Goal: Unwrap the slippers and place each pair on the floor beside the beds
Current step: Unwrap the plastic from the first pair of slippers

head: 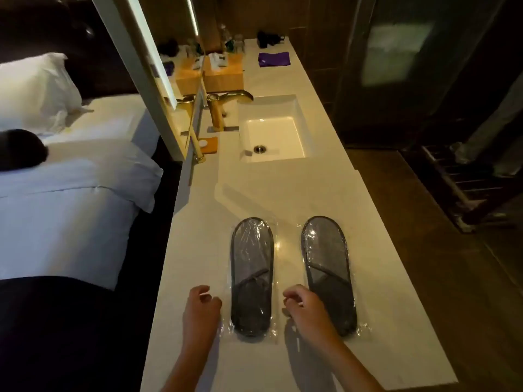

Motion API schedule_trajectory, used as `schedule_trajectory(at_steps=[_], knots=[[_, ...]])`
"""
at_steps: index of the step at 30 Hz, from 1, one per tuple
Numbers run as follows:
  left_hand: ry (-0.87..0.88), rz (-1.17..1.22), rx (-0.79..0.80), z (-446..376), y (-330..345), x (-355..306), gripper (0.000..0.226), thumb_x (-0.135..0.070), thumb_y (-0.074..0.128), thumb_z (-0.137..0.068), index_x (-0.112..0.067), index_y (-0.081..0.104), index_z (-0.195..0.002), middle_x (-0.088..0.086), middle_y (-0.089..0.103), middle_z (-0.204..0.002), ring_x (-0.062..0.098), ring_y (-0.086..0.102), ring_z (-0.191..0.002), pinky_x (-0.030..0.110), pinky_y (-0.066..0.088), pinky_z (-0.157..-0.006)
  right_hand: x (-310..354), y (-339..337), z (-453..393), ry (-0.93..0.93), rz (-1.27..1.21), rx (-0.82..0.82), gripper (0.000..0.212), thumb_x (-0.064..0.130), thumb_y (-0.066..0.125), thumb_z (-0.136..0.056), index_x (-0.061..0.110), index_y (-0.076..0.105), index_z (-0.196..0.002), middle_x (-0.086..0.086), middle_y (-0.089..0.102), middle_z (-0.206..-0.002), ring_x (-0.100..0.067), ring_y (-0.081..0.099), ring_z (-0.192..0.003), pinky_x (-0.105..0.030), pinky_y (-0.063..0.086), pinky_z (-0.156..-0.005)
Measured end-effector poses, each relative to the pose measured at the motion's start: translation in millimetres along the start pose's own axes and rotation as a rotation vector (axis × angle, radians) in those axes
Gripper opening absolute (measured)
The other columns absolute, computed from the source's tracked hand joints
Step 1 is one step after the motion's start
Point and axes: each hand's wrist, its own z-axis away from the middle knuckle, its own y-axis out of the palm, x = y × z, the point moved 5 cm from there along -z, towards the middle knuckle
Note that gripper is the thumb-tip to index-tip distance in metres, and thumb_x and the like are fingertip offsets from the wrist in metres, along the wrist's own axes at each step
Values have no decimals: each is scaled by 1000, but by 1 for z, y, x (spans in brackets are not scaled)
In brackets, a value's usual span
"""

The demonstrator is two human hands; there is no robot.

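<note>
Two flat packs of grey slippers lie side by side on the white counter (198,239), each sealed in clear plastic. The left slipper pack (252,275) has my hands on either side of its near end. My left hand (201,309) hovers at the pack's left edge with fingers curled and apart, holding nothing. My right hand (304,308) sits between the two packs, fingers bent, and I cannot tell whether it touches the wrap. The right slipper pack (328,273) lies untouched. A white bed (65,210) stands to the left.
A white sink (271,137) with a gold tap (226,103) is set into the counter further back. Wooden boxes (223,72), a purple cloth (274,59) and a mirror (158,60) stand beyond it. Dark floor (424,250) and a rack (458,188) lie to the right.
</note>
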Motion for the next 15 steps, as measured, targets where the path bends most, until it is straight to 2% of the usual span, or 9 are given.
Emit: schedule_trajectory(at_steps=[2, 5, 8, 10, 12, 15], knots=[[-18, -3, -6, -2, 6, -6, 42, -7, 60, -90, -10, 51, -131, 15, 64, -114, 30, 62, -96, 38, 50, -83, 2, 4, -7, -74, 88, -17, 16, 16, 50, -98, 26, 62, -102, 9, 65, -99, -6, 63, -97, -29, 55, -92], [-50, 11, 18, -3, 14, -11, 42, -10, 62, -92, -11, 50, -132, 21, 62, -126, 35, 63, -108, 42, 52, -89, 8, 16, -11, -181, 167, 17, 20, 17, 49, -98, 26, 62, -109, 8, 66, -108, 0, 59, -102, -18, 49, -91], [-65, 15, 73, -1, 18, -17, 37, -13, 63, -91, -12, 52, -127, 21, 64, -126, 31, 66, -99, 38, 55, -82, 11, 21, -18, -217, 214, 20, 20, 16, 47, -98, 21, 60, -113, 6, 60, -111, 1, 56, -98, -7, 43, -80], [-42, 2, 83, 0, 22, -18, 36, -14, 64, -90, -11, 55, -124, 18, 67, -121, 26, 65, -93, 34, 52, -78, 9, 19, -21, -215, 224, -46, 20, 15, 49, -97, 20, 59, -114, 4, 55, -111, -2, 55, -97, -9, 42, -82], [-59, 10, 51, 1, 22, -17, 37, -16, 67, -87, -11, 57, -123, 17, 67, -122, 27, 65, -98, 38, 55, -84, 6, 16, -22, -229, 241, -136, 22, 16, 52, -96, 19, 59, -117, 1, 53, -116, -6, 54, -101, -13, 41, -87], [-100, 5, 116, -2, 25, -12, 41, -26, 68, -86, -13, 57, -123, 14, 66, -123, 30, 66, -105, 41, 55, -91, 0, 15, -27, -186, 244, -152, 24, 18, 51, -97, 20, 58, -120, 0, 53, -120, -6, 51, -101, -8, 39, -79]])
